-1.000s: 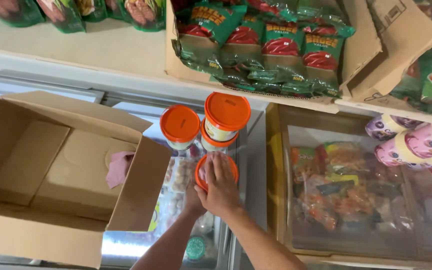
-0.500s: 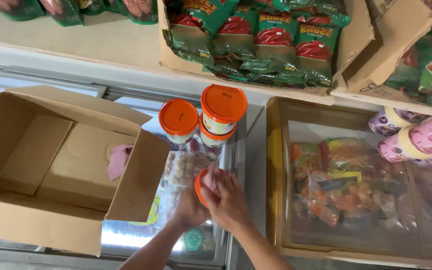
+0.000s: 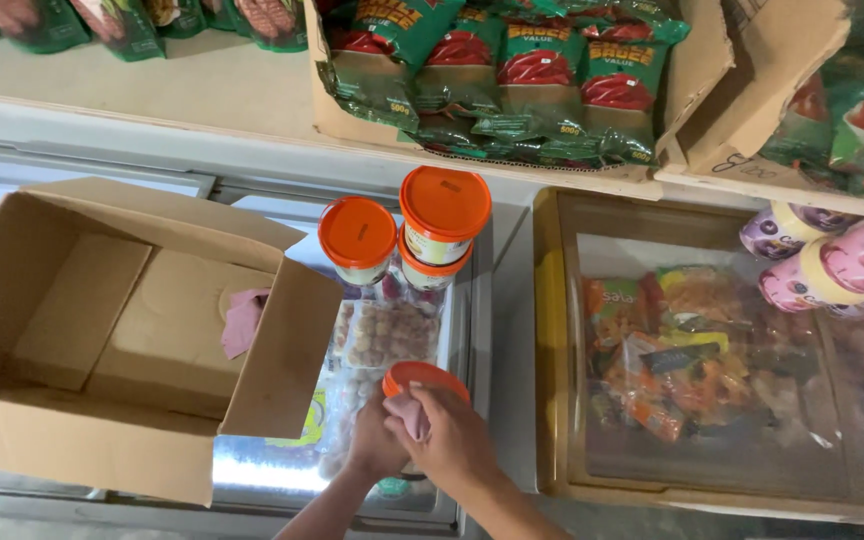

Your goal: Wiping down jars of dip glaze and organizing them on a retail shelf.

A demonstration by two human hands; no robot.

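Observation:
My right hand (image 3: 452, 440) presses a pink cloth (image 3: 410, 412) against an orange-lidded tub (image 3: 422, 378) low in the middle of the head view. My left hand (image 3: 374, 452) grips the same tub from its left side, partly hidden behind the right hand. Farther back stand three more orange-lidded tubs on the freezer's glass lid: a single one (image 3: 357, 238) on the left, and one (image 3: 444, 212) stacked on another (image 3: 430, 270) to its right.
An open cardboard box (image 3: 82, 430) with a pink cloth (image 3: 244, 322) inside sits on the left. Bagged frozen food (image 3: 687, 340) shows under the right freezer lid. Green sauce pouches (image 3: 512, 70) fill a carton on the shelf. Pink and purple tubs (image 3: 832, 265) lie at right.
Both hands have drawn the tub toward me, lower in view. The pink cloth now shows under my right hand on the tub's lid.

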